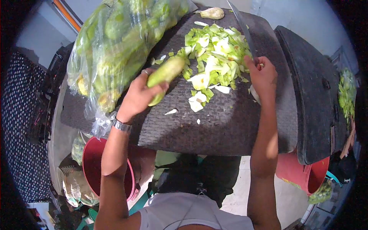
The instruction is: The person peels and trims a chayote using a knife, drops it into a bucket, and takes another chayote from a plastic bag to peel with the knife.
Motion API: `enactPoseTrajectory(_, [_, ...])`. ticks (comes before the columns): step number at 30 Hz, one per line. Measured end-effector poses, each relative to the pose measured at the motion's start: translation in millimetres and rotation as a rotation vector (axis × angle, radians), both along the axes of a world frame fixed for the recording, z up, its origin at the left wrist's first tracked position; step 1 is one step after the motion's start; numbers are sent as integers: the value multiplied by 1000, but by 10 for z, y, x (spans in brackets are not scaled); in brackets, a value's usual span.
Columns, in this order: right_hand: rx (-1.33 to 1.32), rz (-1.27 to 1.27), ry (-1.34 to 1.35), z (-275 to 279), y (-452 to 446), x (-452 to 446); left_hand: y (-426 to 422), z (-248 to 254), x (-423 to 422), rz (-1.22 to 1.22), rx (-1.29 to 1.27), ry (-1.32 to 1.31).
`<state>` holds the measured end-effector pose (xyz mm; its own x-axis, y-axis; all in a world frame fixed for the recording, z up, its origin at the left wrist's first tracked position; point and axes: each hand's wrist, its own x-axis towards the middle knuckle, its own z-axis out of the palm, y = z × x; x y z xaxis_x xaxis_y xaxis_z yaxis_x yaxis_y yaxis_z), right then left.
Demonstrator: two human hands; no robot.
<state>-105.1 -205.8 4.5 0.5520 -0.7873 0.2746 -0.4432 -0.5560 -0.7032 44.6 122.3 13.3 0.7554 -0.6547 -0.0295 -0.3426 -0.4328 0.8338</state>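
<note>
My left hand (pixel 138 94) is closed around a long, pale green vegetable (pixel 167 74), tilted up to the right above the table. Its kind is not certain; the far end looks paler. Closed on a knife, my right hand (pixel 263 78) holds the long blade (pixel 245 30) pointing up and away; the handle is mostly hidden in the fingers. Between my hands lies a heap of green and white cut pieces (pixel 220 53). A whitish vegetable with a stem (pixel 212 13) rests beyond the heap. Left of it, a clear plastic bag (pixel 119 46) bulges with green vegetables.
The dark woven tabletop (pixel 184 132) carries a few stray scraps. A black chair-like panel (pixel 306 88) stands at the right. Below the table are a red bucket (pixel 89 161) at left and another red bucket (pixel 318 174) at right. Greens in plastic (pixel 347 94) hang at far right.
</note>
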Motion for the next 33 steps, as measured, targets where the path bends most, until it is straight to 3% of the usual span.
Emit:
enactPoseTrajectory(2, [2, 6, -1, -15, 31, -3, -119, -109, 44, 71, -448, 431])
enactPoseTrajectory(8, [11, 36, -32, -28, 104, 20, -481, -212, 177, -291, -674, 1025])
enactPoseTrajectory(12, [11, 56, -40, 1, 176, 28, -653, -148, 141, -361, -695, 1141])
enactPoseTrajectory(17, [18, 102, -34, 24, 296, 45, -761, -163, 166, -469, -593, 1045])
enactPoseTrajectory(21, [3, 118, -14, 63, 360, 61, -816, -232, 28, -364, -631, 859])
enactPoseTrajectory(30, [54, 192, 27, 121, 552, 89, -665, -252, 107, -263, -635, 819])
enactPoseTrajectory(33, [57, 232, 48, 95, 596, 94, -641, -329, 190, -365, -634, 904])
